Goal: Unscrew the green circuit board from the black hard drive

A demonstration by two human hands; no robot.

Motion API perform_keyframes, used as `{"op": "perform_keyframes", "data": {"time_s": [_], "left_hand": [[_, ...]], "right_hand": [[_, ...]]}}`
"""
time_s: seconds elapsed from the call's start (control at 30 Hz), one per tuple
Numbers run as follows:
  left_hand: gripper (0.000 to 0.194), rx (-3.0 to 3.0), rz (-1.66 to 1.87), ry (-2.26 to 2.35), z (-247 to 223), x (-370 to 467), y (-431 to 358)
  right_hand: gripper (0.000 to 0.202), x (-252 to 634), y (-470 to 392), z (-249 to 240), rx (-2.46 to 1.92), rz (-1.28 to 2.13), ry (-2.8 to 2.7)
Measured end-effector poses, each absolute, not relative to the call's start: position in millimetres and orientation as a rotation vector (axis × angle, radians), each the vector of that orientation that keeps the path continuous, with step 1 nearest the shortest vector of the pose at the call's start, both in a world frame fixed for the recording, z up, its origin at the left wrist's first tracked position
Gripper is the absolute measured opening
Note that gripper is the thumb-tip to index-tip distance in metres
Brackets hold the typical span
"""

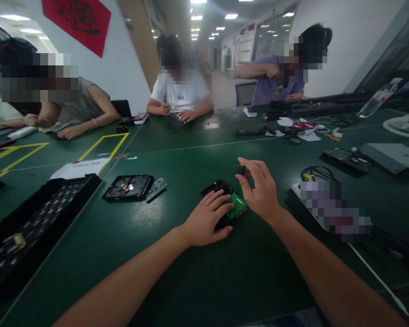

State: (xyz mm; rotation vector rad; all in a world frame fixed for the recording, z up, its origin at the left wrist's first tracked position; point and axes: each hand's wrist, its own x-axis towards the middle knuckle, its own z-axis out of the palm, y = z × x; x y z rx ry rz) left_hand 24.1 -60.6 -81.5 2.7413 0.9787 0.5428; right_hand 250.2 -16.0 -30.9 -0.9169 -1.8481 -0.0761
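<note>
My left hand (209, 219) lies with its fingers spread over a hard disk drive (219, 185), covering much of it. The drive's green circuit board (239, 206) shows on the side towards my right hand. In the fingertips of my right hand (261, 193), raised just above the drive, is a screwdriver (241, 169) with a dark green and yellow handle. Its shaft is hidden from view. To the left, a second hard disk drive (127, 188) rests on the green table, with a loose circuit board (157, 187) beside it.
A long black tray (59, 231) stands at the left. On the right are a white-edged device (311, 206) with cables, another drive (347, 160) and a grey box (391, 156). Three people sit across the table (177, 272). A bottle (380, 97) leans at the far right.
</note>
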Motion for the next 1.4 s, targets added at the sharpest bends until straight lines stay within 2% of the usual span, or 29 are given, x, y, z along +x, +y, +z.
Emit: {"op": "perform_keyframes", "data": {"time_s": [0.13,0.5,0.73,1.07,1.27,1.4], "left_hand": [[0.067,2.736,0.542,0.973,-79.9,24.5,-61.2],[0.067,2.744,0.554,0.968,-81.5,24.6,-60.9],[0.066,2.741,0.549,0.977,-79.5,24.9,-61.9],[0.067,2.747,0.573,0.962,-83.8,23.5,-59.8],[0.067,2.745,0.548,0.970,-82.3,23.4,-60.7],[0.067,2.745,0.543,0.969,-81.2,23.8,-61.1]], "right_hand": [[0.053,250.2,-14.6,-33.8,-0.904,-0.024,-1.889],[0.040,250.6,-14.3,-32.6,-0.938,-0.111,-1.804],[0.050,250.9,-12.6,-36.9,-0.923,-0.010,-1.846],[0.038,250.8,-15.8,-30.8,-0.944,-0.110,-1.816],[0.050,250.4,-14.8,-33.3,-0.926,-0.073,-1.858],[0.049,250.5,-15.2,-33.3,-0.935,-0.058,-1.849]]}}
